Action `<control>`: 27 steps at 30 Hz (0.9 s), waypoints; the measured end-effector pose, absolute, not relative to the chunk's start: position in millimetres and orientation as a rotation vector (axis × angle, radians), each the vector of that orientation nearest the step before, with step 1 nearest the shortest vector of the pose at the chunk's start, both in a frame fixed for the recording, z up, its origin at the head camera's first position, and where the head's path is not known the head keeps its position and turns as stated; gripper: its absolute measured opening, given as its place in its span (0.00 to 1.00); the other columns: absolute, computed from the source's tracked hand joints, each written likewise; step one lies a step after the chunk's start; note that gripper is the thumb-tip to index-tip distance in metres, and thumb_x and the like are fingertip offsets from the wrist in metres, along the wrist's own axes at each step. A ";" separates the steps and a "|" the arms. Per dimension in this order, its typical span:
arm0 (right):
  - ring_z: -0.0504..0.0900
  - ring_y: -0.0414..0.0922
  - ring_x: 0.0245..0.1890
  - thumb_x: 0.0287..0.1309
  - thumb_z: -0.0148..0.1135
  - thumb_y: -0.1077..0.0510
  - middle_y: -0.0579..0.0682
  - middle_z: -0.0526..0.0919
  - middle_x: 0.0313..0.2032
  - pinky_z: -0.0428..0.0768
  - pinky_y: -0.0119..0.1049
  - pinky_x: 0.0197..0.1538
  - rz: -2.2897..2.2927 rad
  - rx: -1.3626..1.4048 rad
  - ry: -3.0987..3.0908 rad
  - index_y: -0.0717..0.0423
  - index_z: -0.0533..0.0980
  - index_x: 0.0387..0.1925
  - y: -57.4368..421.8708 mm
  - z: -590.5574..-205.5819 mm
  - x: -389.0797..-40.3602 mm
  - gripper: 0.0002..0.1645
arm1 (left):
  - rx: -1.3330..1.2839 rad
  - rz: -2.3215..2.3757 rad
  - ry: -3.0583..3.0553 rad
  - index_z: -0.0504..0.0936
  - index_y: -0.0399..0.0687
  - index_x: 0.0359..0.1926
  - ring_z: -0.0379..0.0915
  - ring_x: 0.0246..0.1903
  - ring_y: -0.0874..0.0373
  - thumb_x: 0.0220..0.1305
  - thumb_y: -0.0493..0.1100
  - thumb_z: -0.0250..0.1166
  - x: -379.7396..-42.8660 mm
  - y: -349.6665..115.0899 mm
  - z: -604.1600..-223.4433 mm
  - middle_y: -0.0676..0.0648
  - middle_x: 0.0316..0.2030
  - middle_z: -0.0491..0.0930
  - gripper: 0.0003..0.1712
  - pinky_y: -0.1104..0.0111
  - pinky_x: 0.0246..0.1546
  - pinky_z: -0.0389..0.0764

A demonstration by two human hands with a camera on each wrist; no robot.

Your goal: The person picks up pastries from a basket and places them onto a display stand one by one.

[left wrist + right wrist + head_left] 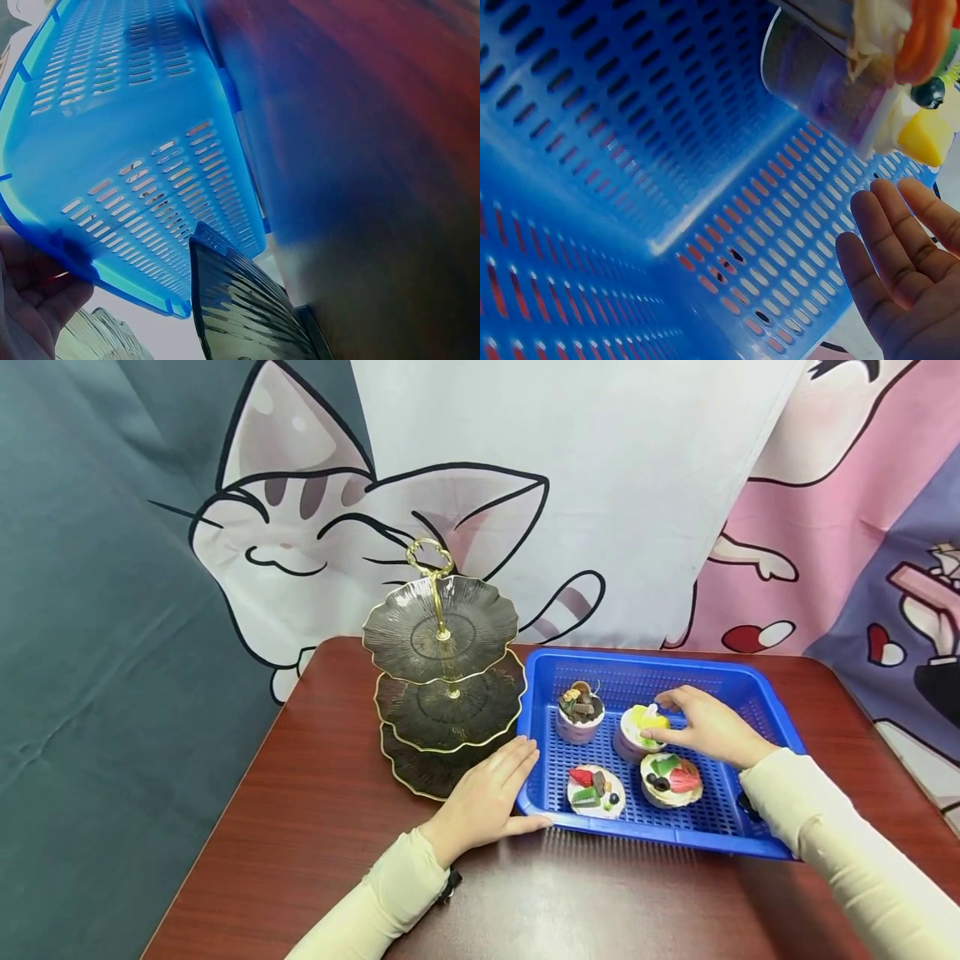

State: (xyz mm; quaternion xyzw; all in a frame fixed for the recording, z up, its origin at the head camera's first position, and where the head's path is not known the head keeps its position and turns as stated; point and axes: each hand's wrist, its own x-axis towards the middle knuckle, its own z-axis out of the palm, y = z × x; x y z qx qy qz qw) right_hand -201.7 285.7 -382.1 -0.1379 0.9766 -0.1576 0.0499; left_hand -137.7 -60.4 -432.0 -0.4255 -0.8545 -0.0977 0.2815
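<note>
My left hand (487,797) rests on the near left corner of a blue plastic basket (660,835), with its fingers extended along the rim. Inside are several dessert cups. My right hand (708,724) reaches over the cup with yellow fruit topping (637,731), thumb and fingers spread about its top. In the right wrist view the right hand's fingers (889,247) look apart from the cups. Close by are a chocolate-topped cup (581,714), a strawberry and kiwi cup (596,792) and a cup with red fruit slices and dark berries (672,780).
Left of the basket stands a three-tier black plate stand (442,652) with gold rims and a gold ring handle (430,557). Its lower plates come close to the basket's left side and the left hand. A cartoon cloth (600,460) hangs behind the reddish-brown table (300,827).
</note>
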 end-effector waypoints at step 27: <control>0.79 0.55 0.44 0.42 0.69 0.30 0.62 0.79 0.44 0.81 0.57 0.51 -0.335 -0.514 2.981 0.72 0.73 0.54 280.9 -394.8 -203.9 0.54 | -1.127 -0.284 -2.319 0.77 0.38 0.58 0.69 0.64 0.52 0.47 0.71 0.68 -137.4 -61.2 -433.0 0.43 0.59 0.77 0.48 0.66 0.67 0.70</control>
